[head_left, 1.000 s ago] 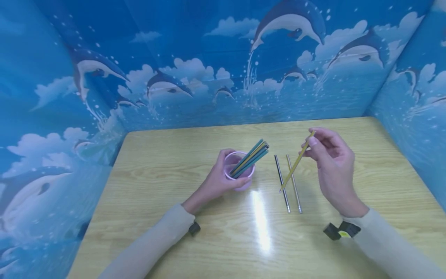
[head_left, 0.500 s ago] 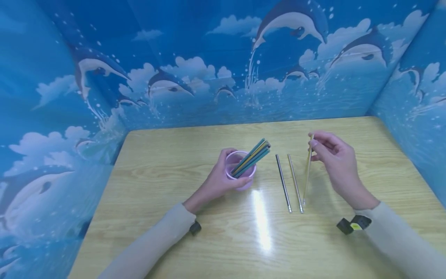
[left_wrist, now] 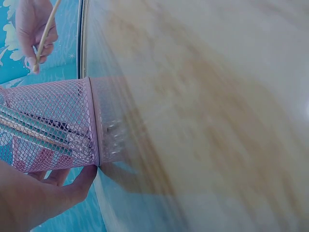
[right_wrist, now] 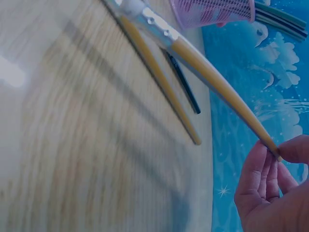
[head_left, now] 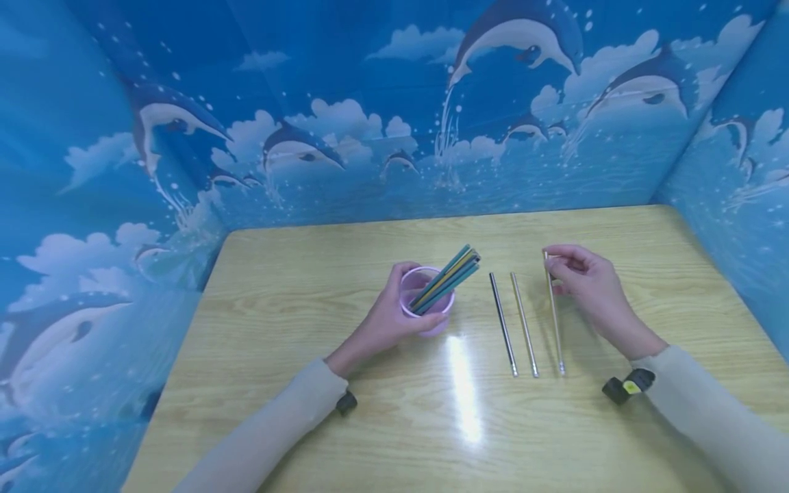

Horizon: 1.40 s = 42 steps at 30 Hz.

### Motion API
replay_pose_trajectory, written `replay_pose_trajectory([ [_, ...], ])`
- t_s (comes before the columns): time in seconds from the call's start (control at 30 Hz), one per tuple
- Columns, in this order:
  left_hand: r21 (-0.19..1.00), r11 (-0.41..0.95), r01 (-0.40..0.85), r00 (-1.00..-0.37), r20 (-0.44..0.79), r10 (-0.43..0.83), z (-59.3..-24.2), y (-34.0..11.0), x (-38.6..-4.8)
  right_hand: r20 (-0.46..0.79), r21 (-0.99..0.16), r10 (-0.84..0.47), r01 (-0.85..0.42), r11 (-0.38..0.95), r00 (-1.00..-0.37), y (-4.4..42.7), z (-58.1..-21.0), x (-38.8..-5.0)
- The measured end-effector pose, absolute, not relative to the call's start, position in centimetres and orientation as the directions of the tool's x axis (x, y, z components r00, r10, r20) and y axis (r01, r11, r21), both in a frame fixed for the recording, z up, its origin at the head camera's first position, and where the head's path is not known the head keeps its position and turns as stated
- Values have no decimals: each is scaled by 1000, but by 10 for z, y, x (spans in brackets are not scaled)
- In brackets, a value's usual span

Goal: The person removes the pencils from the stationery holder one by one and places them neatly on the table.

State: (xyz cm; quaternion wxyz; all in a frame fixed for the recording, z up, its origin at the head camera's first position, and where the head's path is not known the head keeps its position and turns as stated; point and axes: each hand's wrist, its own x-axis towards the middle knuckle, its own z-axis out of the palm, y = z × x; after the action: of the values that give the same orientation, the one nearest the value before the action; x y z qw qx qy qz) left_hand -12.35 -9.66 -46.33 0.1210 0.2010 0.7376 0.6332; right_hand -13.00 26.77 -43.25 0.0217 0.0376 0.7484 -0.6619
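My left hand (head_left: 394, 311) grips a pink mesh cup (head_left: 434, 327) that stands on the table; several green and yellow pencils (head_left: 450, 277) lean out of it to the right. My right hand (head_left: 594, 291) pinches the far end of a yellow pencil (head_left: 555, 318), also seen in the right wrist view (right_wrist: 217, 82). Left of that pencil, a dark pencil (head_left: 503, 324) and another yellow pencil (head_left: 524, 325) lie side by side, apart. In the left wrist view, the mesh cup (left_wrist: 53, 104) shows pencil ends through its wall.
The wooden table (head_left: 296, 274) has a bright light reflection in front of the cup. A blue cloth backdrop (head_left: 370, 164) with dolphins and clouds stands behind the table and at both sides.
The pencil in my right hand has swung from a slant across the other two to their right, roughly in line with them. My right hand has moved lower; the left hand keeps its grip.
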Motion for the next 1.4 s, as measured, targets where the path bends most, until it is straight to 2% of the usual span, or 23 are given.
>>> replay_pose_trajectory([
  [0.2,981,125,146,-892,76,445,-463,-96,-123,-91,-946,8,89,313,-996,273,-444,-139],
  [0.4,978,142,150,-894,73,441,-464,-96,-123,-160,-878,-37,125,461,-986,275,-449,-145],
  [0.77,980,135,146,-895,73,441,-464,-97,-124,-259,-787,-77,164,595,-963,276,-455,-156],
  [1.0,980,137,143,-895,69,440,-464,-97,-123,-253,-715,-80,131,687,-964,271,-458,-158],
  [1.4,979,149,138,-899,61,433,-463,-97,-123,-222,-702,-77,104,704,-972,268,-460,-159],
])
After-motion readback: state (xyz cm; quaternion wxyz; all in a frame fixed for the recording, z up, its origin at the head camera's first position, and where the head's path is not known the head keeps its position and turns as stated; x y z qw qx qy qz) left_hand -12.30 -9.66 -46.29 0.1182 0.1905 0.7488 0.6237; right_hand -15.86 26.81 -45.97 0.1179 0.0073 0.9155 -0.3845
